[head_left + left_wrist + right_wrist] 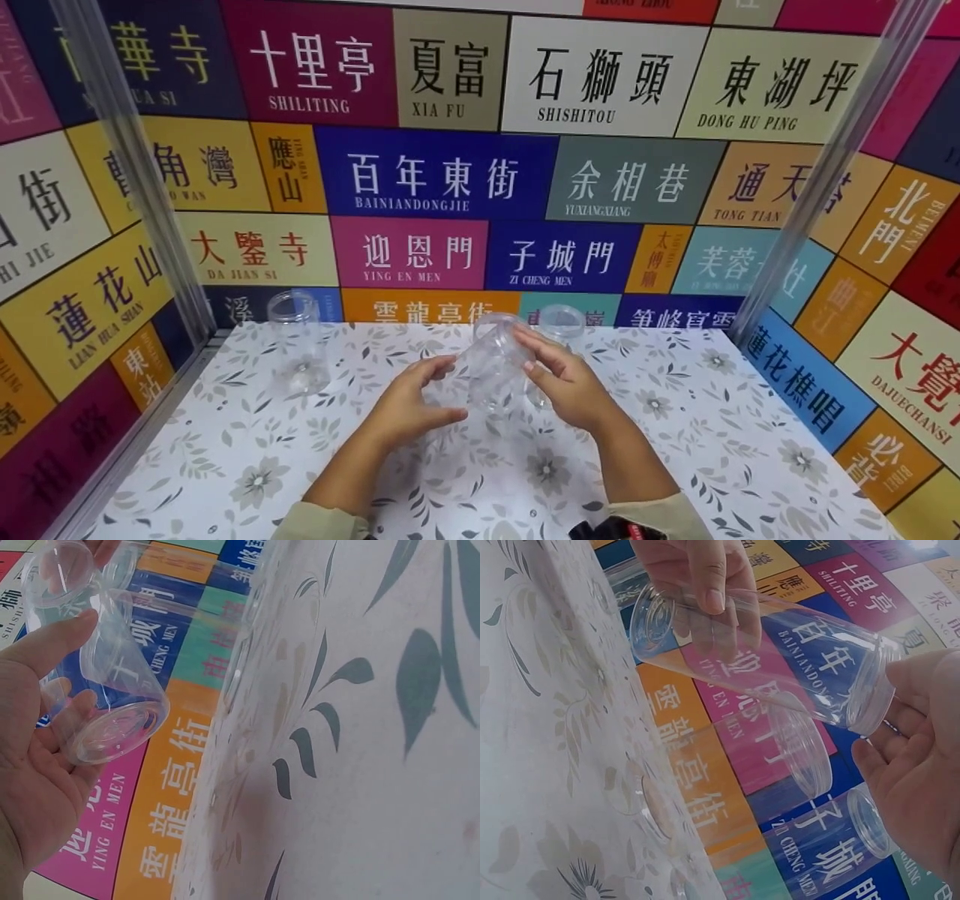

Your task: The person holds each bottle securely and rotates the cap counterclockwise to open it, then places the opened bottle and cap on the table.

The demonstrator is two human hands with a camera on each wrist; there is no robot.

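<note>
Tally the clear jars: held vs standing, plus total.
Held clear jar: 1
Standing clear jars: 3 (left jar, middle jar, right jar)
Total: 4

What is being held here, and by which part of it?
A tilted clear jar: right hand holding its rim end, left hand around its lower body, grip unclear.

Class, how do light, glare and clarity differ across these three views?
Right wrist view: white glints edge the clear jar, a bright spot sits near the top right corner; head view: the jar's outline fades against the patterned table; left wrist view: the table looks dull, greyish.
</note>
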